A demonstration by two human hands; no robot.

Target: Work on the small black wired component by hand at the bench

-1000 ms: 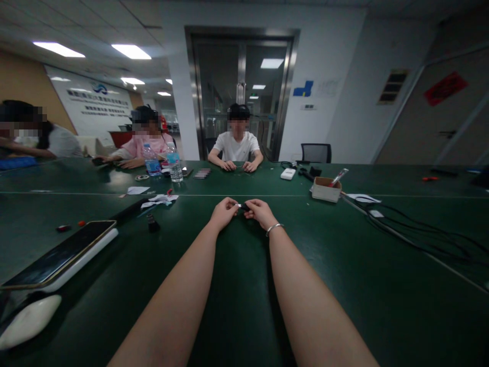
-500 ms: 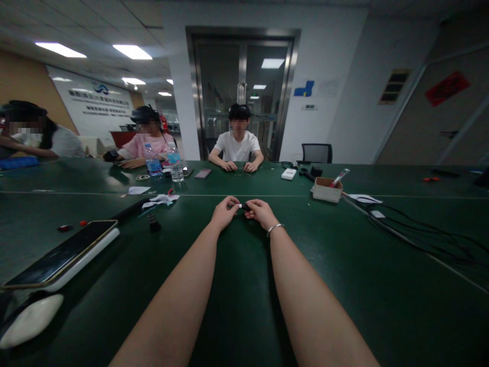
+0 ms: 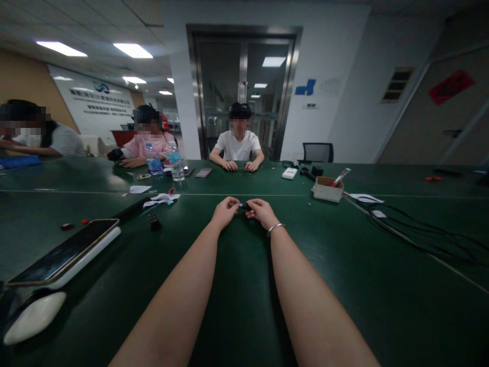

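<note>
Over the green table [image 3: 244, 285], my left hand [image 3: 224, 212] and my right hand [image 3: 262, 213] meet with fingertips pinched. Between them is a small black piece with a silver end [image 3: 245, 206], possibly a USB plug. My right fingers grip the black part, while the left thumb and forefinger close on the silver end. Whether it is one piece or two joined ones is too small to tell. A bracelet [image 3: 275, 229] circles my right wrist. Left of my hands lies a small black block [image 3: 155, 223].
To the left are a phone [image 3: 66, 251] on a white box, a white rounded object [image 3: 35, 318] and crumpled paper [image 3: 162, 199]. Bottles [image 3: 176, 164] stand farther back. At right are a small box [image 3: 327, 190] and black cables [image 3: 424, 232]. A person [image 3: 237, 145] sits opposite.
Both hands keep their pinch in almost the same spot. The silver end looks duller than before. The whole view has shifted slightly.
</note>
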